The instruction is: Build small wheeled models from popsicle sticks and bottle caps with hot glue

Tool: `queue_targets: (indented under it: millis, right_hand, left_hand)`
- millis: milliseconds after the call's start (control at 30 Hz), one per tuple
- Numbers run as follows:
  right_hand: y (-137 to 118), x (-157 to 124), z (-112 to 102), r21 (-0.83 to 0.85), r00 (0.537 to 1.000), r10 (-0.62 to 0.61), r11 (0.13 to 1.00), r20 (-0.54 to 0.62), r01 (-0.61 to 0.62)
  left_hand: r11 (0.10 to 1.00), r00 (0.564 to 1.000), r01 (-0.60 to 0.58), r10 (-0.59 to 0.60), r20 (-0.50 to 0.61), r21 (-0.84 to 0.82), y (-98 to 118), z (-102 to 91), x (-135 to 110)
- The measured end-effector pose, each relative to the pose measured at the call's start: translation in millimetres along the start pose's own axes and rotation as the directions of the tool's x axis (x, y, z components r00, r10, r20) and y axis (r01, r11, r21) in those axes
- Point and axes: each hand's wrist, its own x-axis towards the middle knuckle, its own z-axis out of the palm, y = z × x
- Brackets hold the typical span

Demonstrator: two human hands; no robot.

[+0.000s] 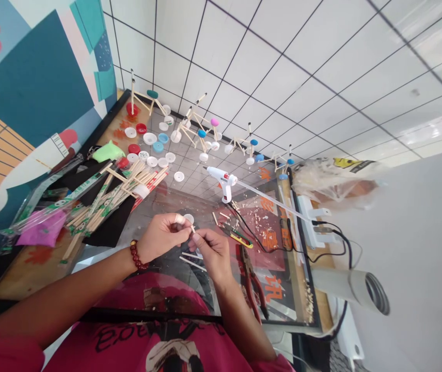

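Note:
My left hand (166,233), with a beaded bracelet (137,255) at its wrist, pinches one end of a short wooden stick (192,229). The fingertips of my right hand (212,251) close on the other end, so the hands almost meet above the glass tabletop (128,266). Just beyond the fingers shows a white bottle cap (188,218); I cannot tell whether it is held or lies on the table. Two thin sticks (192,263) lie beneath my hands. Right of them are a yellow-and-green cutter knife (241,239) and red-handled pliers (251,287).
A white glue gun (223,182) stands beyond my hands, its cord running right to a power strip (312,214). Stick-and-cap models (190,124) line the tiled wall. Loose caps (150,138) and a heap of wooden sticks (107,201) are on the left.

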Motion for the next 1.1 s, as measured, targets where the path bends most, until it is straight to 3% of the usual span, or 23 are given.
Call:
queue_targets:
  millis: [67, 167, 233, 300, 467, 667, 767, 1100]
  right_hand:
    - [-0.3, 0.7, 0.8, 0.047, 0.999, 0.027, 0.999, 0.019, -0.028]
    - [0.3, 4.6, 0.7, 0.256, 0.977, 0.161, 0.947, 0.141, -0.193]
    - [1.1, 7.8, -0.2, 0.381, 0.945, 0.234, 0.871, 0.23, -0.309]
    - [1.7, 9.8, -1.1, 0.432, 0.942, 0.243, 0.842, 0.233, -0.324]
    - [3.0, 8.6, -0.7, 0.407, 0.968, 0.187, 0.881, 0.17, -0.241]
    - [2.9, 7.8, -2.2, 0.446, 0.929, 0.252, 0.822, 0.27, -0.353]
    - [3.4, 8.4, -1.8, 0.458, 0.92, 0.268, 0.804, 0.287, -0.378]
    - [7.7, 9.7, 0.9, 0.483, 0.87, 0.316, 0.734, 0.379, -0.477]
  left_hand:
    - [0.997, 0.997, -0.077, 0.078, -0.014, 0.031, -0.4, -1.2, -0.9]
    - [0.987, 0.987, -0.155, 0.156, -0.029, 0.037, 0.1, -0.9, -2.3]
    - [0.993, 0.993, -0.12, 0.12, -0.013, 0.0, 0.6, 0.6, -2.7]
    - [0.998, 0.999, -0.045, 0.046, 0.016, -0.048, 0.5, 2.4, -2.7]
    - [0.996, 0.997, 0.051, -0.047, 0.064, -0.067, -2.5, 1.4, -0.7]
    - [0.991, 0.986, 0.08, -0.063, 0.152, -0.106, -1.7, -3.1, 1.3]
    - [0.989, 0.987, 0.092, -0.075, 0.145, -0.116, -1.2, -2.2, 0.5]
    - [0.987, 0.985, -0.159, 0.158, 0.064, 0.008, 1.9, -1.3, -2.3]
